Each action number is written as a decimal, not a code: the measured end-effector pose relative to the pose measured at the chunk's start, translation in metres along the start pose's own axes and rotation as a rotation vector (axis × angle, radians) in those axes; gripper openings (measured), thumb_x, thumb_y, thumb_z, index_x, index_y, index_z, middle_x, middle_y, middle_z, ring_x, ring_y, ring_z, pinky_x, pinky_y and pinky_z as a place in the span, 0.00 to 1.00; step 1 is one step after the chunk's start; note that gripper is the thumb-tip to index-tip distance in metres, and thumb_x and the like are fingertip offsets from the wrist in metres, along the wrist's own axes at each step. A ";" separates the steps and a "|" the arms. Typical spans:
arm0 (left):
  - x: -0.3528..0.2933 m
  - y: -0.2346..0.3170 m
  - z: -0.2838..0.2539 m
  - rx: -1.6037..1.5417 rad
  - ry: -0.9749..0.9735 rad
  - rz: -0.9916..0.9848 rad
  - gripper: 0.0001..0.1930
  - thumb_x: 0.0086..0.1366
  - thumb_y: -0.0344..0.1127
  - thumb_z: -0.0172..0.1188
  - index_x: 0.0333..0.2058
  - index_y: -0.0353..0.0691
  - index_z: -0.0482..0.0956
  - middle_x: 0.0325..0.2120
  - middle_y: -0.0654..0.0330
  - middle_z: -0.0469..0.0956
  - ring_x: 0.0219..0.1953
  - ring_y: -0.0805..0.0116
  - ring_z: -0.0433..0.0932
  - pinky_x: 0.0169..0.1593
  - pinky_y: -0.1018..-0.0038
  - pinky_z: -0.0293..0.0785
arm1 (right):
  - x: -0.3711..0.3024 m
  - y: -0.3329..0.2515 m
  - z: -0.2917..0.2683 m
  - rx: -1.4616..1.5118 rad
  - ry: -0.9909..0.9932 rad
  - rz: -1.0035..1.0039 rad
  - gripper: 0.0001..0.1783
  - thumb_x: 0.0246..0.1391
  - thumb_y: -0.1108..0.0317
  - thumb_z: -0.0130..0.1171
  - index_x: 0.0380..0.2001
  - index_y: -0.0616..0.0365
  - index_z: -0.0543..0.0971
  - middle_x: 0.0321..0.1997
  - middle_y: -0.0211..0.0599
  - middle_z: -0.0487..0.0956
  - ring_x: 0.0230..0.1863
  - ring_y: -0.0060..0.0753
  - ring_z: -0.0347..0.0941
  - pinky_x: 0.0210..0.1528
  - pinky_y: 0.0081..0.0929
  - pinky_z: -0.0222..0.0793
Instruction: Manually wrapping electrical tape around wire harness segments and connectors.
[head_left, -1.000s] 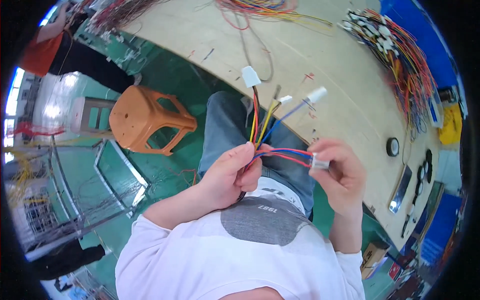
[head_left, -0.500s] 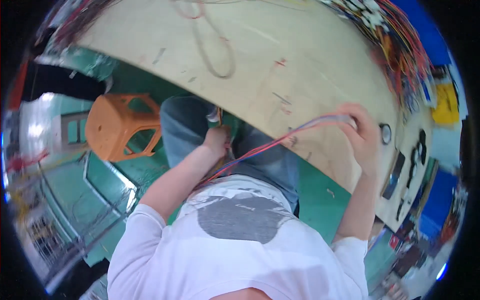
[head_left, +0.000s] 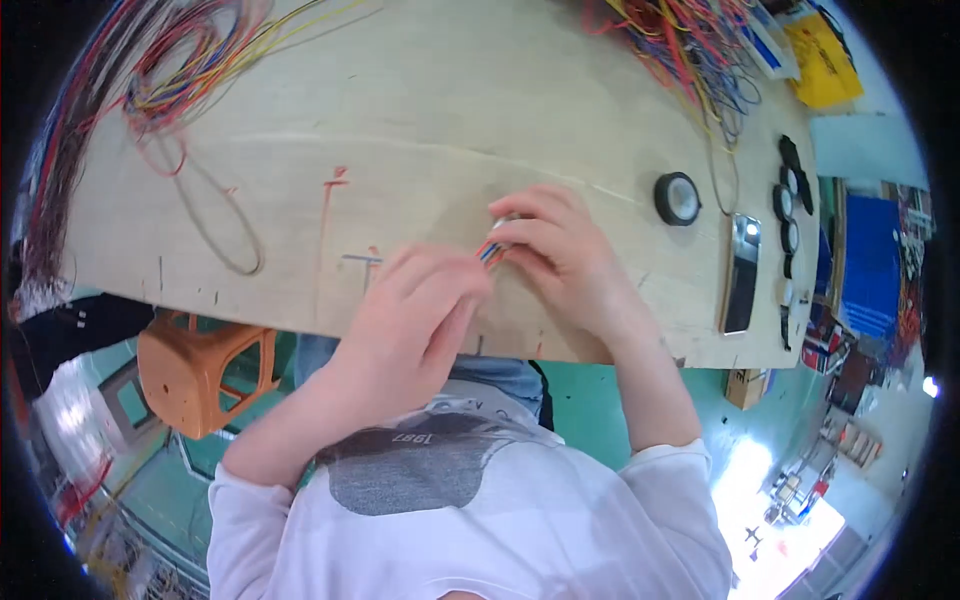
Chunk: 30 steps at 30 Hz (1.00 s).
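Observation:
Both my hands are raised over the near part of the pale wooden table [head_left: 420, 120], close together in front of me. A short stretch of thin coloured wires [head_left: 490, 252], red, blue and orange among them, shows between them. My left hand [head_left: 415, 315] is closed on the wires from the left, its fingers curled over. My right hand [head_left: 570, 262] pinches them at the other end, where a small whitish part [head_left: 508, 220] peeks out under the fingers. What kind of part it is, I cannot make out. The rest of the wires is hidden by the hands.
A roll of black tape [head_left: 677, 198] lies to the right, with a phone [head_left: 741, 275] and several more dark rolls [head_left: 787, 205] beyond it. Wire bundles lie at the far left [head_left: 185, 85] and far right [head_left: 685, 50]. An orange stool [head_left: 195, 375] stands on the floor at left.
My left hand has risen from my lap to above the table, and my right hand has come inward to meet it. The long wires stretched between them now show only briefly. My view has turned.

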<state>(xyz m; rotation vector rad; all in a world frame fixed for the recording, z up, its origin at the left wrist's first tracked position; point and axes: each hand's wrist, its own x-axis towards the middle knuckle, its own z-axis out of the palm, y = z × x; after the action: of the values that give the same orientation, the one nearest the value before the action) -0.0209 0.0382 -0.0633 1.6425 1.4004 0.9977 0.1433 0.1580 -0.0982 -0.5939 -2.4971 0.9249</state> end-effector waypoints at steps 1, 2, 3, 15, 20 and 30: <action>0.013 -0.003 0.010 -0.010 0.059 -0.035 0.05 0.52 0.23 0.48 0.30 0.35 0.68 0.26 0.54 0.69 0.29 0.56 0.68 0.32 0.71 0.64 | -0.001 0.000 -0.001 0.021 -0.013 0.009 0.12 0.37 0.78 0.56 0.30 0.57 0.73 0.40 0.35 0.71 0.44 0.40 0.63 0.45 0.29 0.61; 0.022 -0.005 0.019 -0.016 0.102 -0.099 0.05 0.52 0.23 0.48 0.29 0.36 0.67 0.26 0.54 0.68 0.28 0.55 0.68 0.30 0.70 0.64 | -0.003 0.000 -0.003 0.041 -0.033 0.016 0.11 0.38 0.77 0.55 0.30 0.57 0.73 0.41 0.35 0.71 0.44 0.40 0.64 0.45 0.29 0.61; 0.027 -0.007 0.026 -0.055 0.077 -0.127 0.05 0.51 0.22 0.48 0.28 0.36 0.67 0.26 0.54 0.68 0.27 0.55 0.68 0.29 0.68 0.65 | -0.004 -0.001 -0.005 0.052 -0.041 0.025 0.12 0.38 0.76 0.55 0.31 0.57 0.73 0.41 0.35 0.71 0.44 0.39 0.64 0.45 0.30 0.61; 0.021 -0.008 0.039 0.016 -0.098 -0.154 0.04 0.51 0.23 0.50 0.27 0.35 0.66 0.23 0.53 0.67 0.26 0.53 0.68 0.27 0.66 0.65 | -0.026 0.023 -0.066 -0.663 0.345 0.573 0.12 0.39 0.70 0.59 0.30 0.64 0.73 0.28 0.33 0.73 0.30 0.28 0.66 0.33 0.21 0.61; 0.018 -0.011 0.027 -0.587 -0.077 -0.606 0.12 0.61 0.35 0.42 0.38 0.34 0.68 0.28 0.60 0.70 0.31 0.73 0.68 0.35 0.79 0.64 | -0.044 -0.015 -0.048 0.618 0.079 0.206 0.12 0.33 0.76 0.60 0.27 0.61 0.75 0.32 0.37 0.75 0.31 0.30 0.70 0.33 0.23 0.64; 0.018 -0.012 0.018 -0.918 0.035 -0.663 0.07 0.56 0.28 0.49 0.32 0.32 0.72 0.33 0.62 0.69 0.29 0.81 0.67 0.31 0.84 0.64 | -0.035 -0.032 -0.024 0.378 -0.066 0.145 0.18 0.28 0.62 0.65 0.23 0.58 0.71 0.31 0.37 0.74 0.30 0.39 0.68 0.30 0.29 0.63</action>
<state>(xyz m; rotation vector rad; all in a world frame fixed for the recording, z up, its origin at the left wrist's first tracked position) -0.0079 0.0564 -0.0802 0.4462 1.1092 1.0216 0.1768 0.1300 -0.0675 -0.6294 -2.2687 1.4487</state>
